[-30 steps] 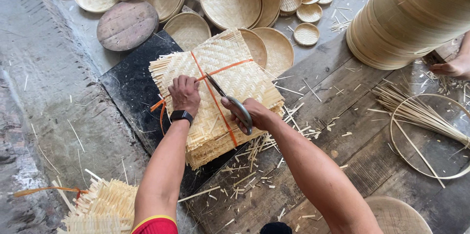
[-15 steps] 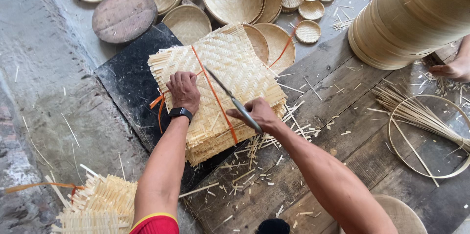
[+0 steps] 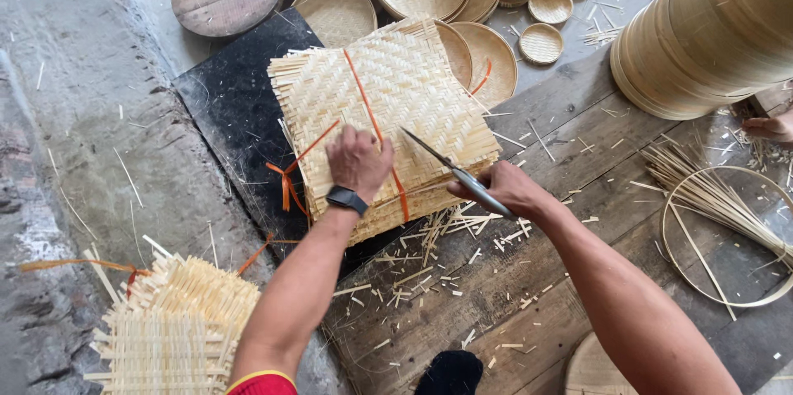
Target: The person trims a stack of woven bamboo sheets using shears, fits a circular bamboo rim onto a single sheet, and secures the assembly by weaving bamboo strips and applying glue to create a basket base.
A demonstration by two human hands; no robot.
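Left hand [image 3: 358,162] presses the woven mat stack [image 3: 388,114]; right hand [image 3: 496,188] grips scissors [image 3: 450,170].

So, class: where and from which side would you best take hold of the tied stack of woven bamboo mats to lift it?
Probably at the orange strap crossing the woven mat stack, from the far-left side: there it is bare, while the left hand presses the near edge and the right hand holds scissors over the right. The strap binds the loose sheets.

Soft, even daylight fills the scene, with faint shadows and no glare. Focus is sharp; wide-angle distortion bends the edges.
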